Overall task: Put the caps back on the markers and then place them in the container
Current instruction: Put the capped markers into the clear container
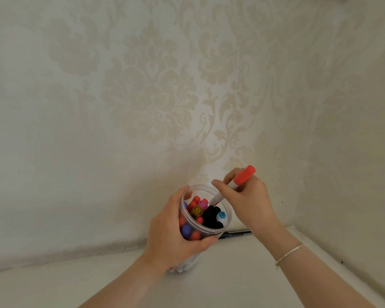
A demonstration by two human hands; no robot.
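Observation:
A clear plastic container [227, 215] stands near the wall, holding several capped markers with red, black, purple, yellow and blue caps. My left hand [171, 236] grips the container from its left side. My right hand [249, 201] pinches a red-capped marker [243, 176] by its white barrel, cap end up. The marker's lower end dips inside the container's mouth, among the other markers.
A dark marker [238, 233] lies on the white surface behind the container, against the wall. Patterned cream wallpaper [165, 96] closes in the back and the right side. The pale table surface [231, 274] stretches toward me.

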